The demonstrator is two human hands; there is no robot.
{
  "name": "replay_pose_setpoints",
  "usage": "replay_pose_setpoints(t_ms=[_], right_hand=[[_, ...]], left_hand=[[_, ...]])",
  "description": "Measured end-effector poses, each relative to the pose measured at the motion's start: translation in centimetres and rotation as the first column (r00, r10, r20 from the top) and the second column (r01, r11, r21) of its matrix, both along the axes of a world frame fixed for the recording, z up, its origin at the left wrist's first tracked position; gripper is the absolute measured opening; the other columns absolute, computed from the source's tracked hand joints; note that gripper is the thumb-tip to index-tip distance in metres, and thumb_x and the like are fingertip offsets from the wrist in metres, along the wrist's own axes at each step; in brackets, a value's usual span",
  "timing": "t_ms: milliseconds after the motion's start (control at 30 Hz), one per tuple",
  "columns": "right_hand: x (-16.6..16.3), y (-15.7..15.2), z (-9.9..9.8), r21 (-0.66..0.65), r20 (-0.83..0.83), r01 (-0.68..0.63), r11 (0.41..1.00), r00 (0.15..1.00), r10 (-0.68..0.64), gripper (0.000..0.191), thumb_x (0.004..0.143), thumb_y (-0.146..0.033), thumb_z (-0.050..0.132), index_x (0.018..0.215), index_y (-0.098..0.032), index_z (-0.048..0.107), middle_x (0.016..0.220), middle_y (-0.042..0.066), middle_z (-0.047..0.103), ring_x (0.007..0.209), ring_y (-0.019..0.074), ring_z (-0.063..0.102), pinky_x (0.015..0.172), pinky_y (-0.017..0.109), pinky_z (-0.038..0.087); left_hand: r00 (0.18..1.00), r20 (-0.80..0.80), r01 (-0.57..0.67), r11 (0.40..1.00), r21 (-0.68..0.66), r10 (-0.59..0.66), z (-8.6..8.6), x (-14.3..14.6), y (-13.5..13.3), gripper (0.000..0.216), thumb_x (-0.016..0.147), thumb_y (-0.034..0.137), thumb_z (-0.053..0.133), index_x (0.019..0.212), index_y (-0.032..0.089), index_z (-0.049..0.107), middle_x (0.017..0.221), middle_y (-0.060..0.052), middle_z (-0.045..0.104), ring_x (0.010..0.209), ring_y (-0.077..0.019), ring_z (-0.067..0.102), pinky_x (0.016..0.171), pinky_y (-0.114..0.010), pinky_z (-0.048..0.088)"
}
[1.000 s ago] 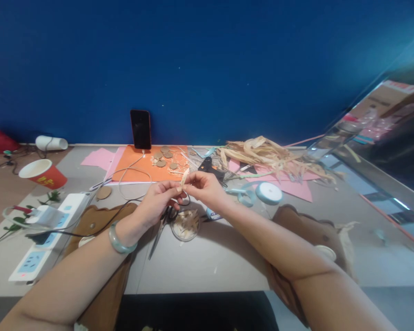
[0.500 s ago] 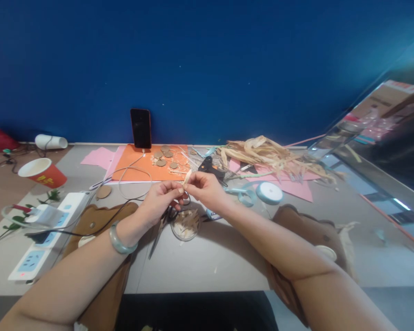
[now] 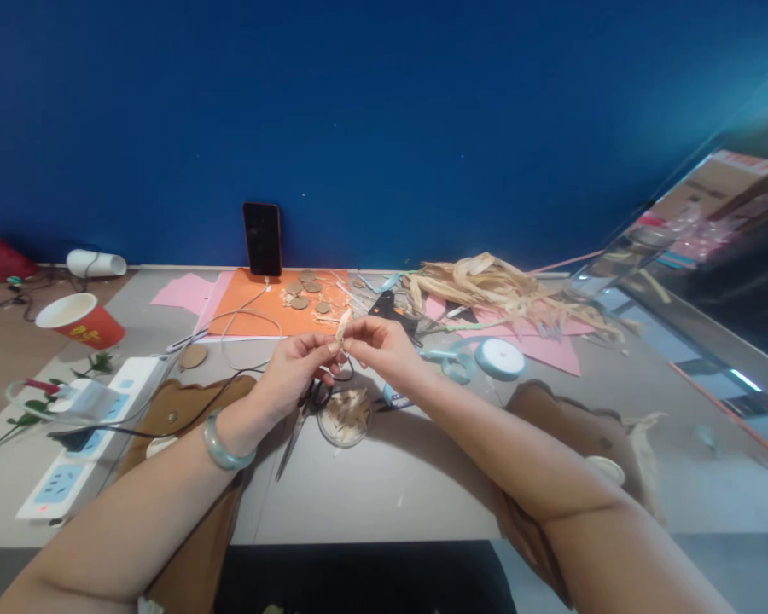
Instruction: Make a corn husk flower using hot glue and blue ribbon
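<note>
Scissors (image 3: 292, 443) beside round dish (image 3: 334, 432) of pale scraps, left hand (image 3: 294, 368) and right hand (image 3: 387, 350) beyond, fingertips of both pinching pale strip (image 3: 343, 324) above table (image 3: 384, 503), red cup (image 3: 106, 328), yellow lettering too blurred to read

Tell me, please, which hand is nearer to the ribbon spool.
Right: the right hand is left of the ribbon spool, apart from it; the left hand is farther left.
</note>
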State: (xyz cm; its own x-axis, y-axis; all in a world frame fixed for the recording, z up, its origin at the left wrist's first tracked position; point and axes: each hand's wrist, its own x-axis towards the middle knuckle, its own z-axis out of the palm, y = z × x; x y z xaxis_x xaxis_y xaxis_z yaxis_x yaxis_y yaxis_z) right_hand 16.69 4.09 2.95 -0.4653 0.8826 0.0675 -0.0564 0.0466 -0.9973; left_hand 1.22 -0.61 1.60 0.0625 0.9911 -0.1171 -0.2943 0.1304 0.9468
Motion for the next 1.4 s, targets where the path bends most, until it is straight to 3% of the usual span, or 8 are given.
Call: replay_pose_setpoints(t_ms=[400,767,1000,1267,1400], right_hand=[[-0.1,-0.1,0.4,0.101,0.073,0.074,0.992,0.994,-0.082,0.016,0.072,-0.028,0.066,0.065,-0.016,0.058,0.053,-0.004,0.053,0.045,0.0059,0.042,0.044,0.020,0.033],[0.0,-0.1,0.4,0.115,0.044,0.098,0.989,0.994,-0.103,0.017,0.073,-0.026,0.065,0.061,-0.017,0.056,0.048,-0.006,0.048,0.044,0.0064,0.038,0.047,0.022,0.030],[0.0,0.1,0.4,0.072,0.013,0.166,0.983,0.986,-0.168,0.021,0.072,-0.028,0.064,0.059,-0.018,0.051,0.046,-0.007,0.045,0.044,0.0065,0.036,0.046,0.022,0.029],[0.6,1.8,0.3,-0.004,-0.096,0.236,0.972,0.967,-0.235,0.020,0.070,-0.026,0.064,0.059,-0.018,0.049,0.045,-0.008,0.043,0.041,0.0048,0.034,0.044,0.022,0.024],[0.8,1.9,0.3,0.008,-0.036,0.149,0.989,0.988,-0.148,0.021,0.069,-0.027,0.065,0.059,-0.018,0.049,0.044,-0.008,0.043,0.041,0.0051,0.035,0.044,0.021,0.027]], left_hand=[[1.000,-0.019,-0.004,1.000,-0.016,0.003,0.5,0.3,-0.2,0.028,0.065,0.034,0.079,0.079,0.012,0.069,0.071,-0.004,0.068,0.059,-0.0111,0.061,0.051,-0.021,0.049],[1.000,-0.009,-0.019,0.998,-0.066,0.019,0.1,0.0,-0.1,0.026,0.072,0.027,0.068,0.092,0.012,0.068,0.090,-0.009,0.073,0.069,-0.0153,0.067,0.065,-0.029,0.055],[1.000,0.010,-0.029,0.998,-0.058,0.030,0.6,0.3,-0.2,0.029,0.070,0.030,0.073,0.091,0.012,0.067,0.091,-0.009,0.071,0.071,-0.0153,0.067,0.068,-0.029,0.055],[0.986,-0.053,-0.157,0.987,-0.018,0.156,0.1,0.1,-0.1,0.027,0.068,0.024,0.074,0.092,0.015,0.068,0.087,-0.004,0.070,0.072,-0.0128,0.065,0.066,-0.024,0.051],[0.962,-0.106,-0.243,0.966,0.091,0.252,-0.4,-0.3,0.1,0.023,0.071,0.030,0.074,0.091,0.018,0.070,0.081,-0.001,0.070,0.074,-0.0121,0.063,0.069,-0.022,0.048]])
